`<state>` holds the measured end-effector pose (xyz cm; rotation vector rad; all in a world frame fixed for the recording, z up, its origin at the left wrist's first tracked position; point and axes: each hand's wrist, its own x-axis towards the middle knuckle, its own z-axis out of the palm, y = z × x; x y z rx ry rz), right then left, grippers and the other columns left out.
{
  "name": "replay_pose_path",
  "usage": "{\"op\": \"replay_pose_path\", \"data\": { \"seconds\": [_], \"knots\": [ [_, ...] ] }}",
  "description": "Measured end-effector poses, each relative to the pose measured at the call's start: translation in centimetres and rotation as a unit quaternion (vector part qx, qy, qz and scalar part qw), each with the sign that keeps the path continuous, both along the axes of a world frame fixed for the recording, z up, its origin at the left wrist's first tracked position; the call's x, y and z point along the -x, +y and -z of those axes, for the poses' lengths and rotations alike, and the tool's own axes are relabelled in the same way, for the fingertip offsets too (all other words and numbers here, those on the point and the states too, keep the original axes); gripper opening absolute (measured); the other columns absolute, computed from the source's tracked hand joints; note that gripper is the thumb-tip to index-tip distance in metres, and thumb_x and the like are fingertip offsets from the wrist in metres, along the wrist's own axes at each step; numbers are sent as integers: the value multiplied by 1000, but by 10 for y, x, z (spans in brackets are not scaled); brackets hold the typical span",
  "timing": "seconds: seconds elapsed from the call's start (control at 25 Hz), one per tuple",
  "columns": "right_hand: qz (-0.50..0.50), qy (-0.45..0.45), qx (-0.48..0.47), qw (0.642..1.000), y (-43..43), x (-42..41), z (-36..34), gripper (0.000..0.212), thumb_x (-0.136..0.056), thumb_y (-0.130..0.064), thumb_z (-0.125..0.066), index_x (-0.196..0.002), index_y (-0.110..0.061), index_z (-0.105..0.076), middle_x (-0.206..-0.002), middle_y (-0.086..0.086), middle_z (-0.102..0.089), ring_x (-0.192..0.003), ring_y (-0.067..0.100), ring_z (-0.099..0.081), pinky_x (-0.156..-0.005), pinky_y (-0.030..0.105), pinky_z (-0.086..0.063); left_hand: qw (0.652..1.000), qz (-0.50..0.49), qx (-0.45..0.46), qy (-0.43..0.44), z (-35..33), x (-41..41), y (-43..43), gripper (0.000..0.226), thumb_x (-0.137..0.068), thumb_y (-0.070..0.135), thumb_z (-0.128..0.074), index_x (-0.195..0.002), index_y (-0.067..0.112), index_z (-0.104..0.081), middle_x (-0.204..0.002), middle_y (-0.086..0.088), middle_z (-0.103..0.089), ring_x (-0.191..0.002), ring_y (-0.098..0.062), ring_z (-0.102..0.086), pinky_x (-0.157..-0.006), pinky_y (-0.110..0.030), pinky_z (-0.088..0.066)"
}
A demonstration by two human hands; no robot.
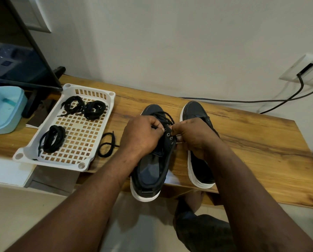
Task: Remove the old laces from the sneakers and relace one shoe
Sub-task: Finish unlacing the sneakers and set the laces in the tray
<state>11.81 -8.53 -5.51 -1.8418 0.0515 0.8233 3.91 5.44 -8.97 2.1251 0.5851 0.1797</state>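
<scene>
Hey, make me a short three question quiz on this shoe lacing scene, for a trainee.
1. True or false: the white basket holds four lace bundles.
2. Where does the loose lace lie? A in the basket; B on the wooden table beside the basket; C on the floor.
3. Fill in: the left hand and right hand work on the sneaker nearer the ____.
Key: 1 false, it holds three; 2 B; 3 basket.

Grainy wood desk (243,135) with a soft sheen; perforated white plastic tray (104,113); matt dark sneakers (150,171) on smooth white soles; shiny metal eyelets (168,134).
</scene>
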Motion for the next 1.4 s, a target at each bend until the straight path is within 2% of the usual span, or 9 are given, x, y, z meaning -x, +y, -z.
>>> {"op": "replay_pose_path", "data": {
  "seconds": [0.2, 0.44, 0.68, 0.84, 0.96, 1.12, 1.24, 1.32, 1.4],
  "knots": [
    [4, 24, -26, 999, 0, 1, 6, 14, -103, -9, -61, -111, -4, -70, -105, 16, -78, -83, 22, -78, -69, 35, -65, 1000, -3, -24, 5, 2, 0, 1, 10, -96, 27, -72, -87, 30, -77, -82, 12, -72, -74, -5, -68, -70, -34, -61],
    [-20, -184, 94, 978, 13, 8, 19, 16, -100, -11, -59, -91, -17, -70, -93, 9, -75, -90, 31, -75, -82, 58, -64, 998, 24, -47, 17, 3, 3, 5, 13, -98, 32, -68, -96, 30, -80, -86, 12, -73, -77, -4, -68, -74, -36, -62],
    [288, -345, 9, 894, -11, -17, -17, 9, -97, -24, -57, -90, -25, -63, -86, -8, -68, -85, 18, -70, -84, 53, -60, 995, 35, -95, 22, 2, 3, 12, 17, -99, 39, -66, -97, 29, -80, -89, 13, -73, -80, -3, -65, -67, -25, -51],
    [-43, -449, 242, 859, -6, 3, -5, 36, -89, -19, -69, -124, -24, -65, -130, 1, -63, -126, 27, -52, -102, 42, -49, 995, 34, -96, 19, 0, 1, 13, 16, -99, 36, -67, -95, 28, -80, -88, 12, -74, -80, -4, -66, -68, -27, -53],
    [-221, -477, 322, 787, 12, 17, 1, 31, -93, -22, -68, -124, -25, -72, -130, 1, -66, -126, 29, -52, -104, 47, -49, 994, 34, -103, 18, -1, 0, 10, 16, -99, 34, -66, -93, 27, -80, -84, 11, -72, -75, -4, -65, -66, -28, -55],
    [-202, -454, 341, 798, 15, 21, 4, 18, -95, -21, -63, -107, -21, -75, -101, 3, -71, -99, 29, -64, -87, 46, -58, 996, 35, -85, 14, -1, 3, 13, 16, -98, 34, -68, -89, 29, -79, -81, 13, -72, -75, -4, -67, -67, -29, -56],
    [-4, -488, 261, 833, 6, 7, -7, 12, -94, -16, -59, -94, -19, -71, -94, 0, -69, -89, 24, -64, -75, 38, -55, 997, 24, -66, 12, -2, 3, 17, 13, -95, 40, -71, -88, 31, -78, -84, 16, -72, -81, -1, -66, -68, -25, -51],
    [133, -481, 171, 850, -2, -2, -16, 11, -96, -15, -57, -92, -22, -64, -97, -3, -67, -90, 20, -62, -73, 35, -49, 998, 12, -68, 8, -5, 4, 19, 12, -94, 39, -72, -89, 30, -79, -89, 16, -73, -84, 0, -65, -67, -23, -46],
    [94, -481, 191, 851, -6, -4, -15, 13, -95, -17, -60, -106, -22, -65, -109, 1, -68, -103, 24, -62, -82, 39, -53, 998, 7, -63, -10, -8, 4, 21, 9, -94, 36, -74, -90, 30, -79, -92, 15, -74, -87, -2, -66, -73, -25, -50]
  ]
}}
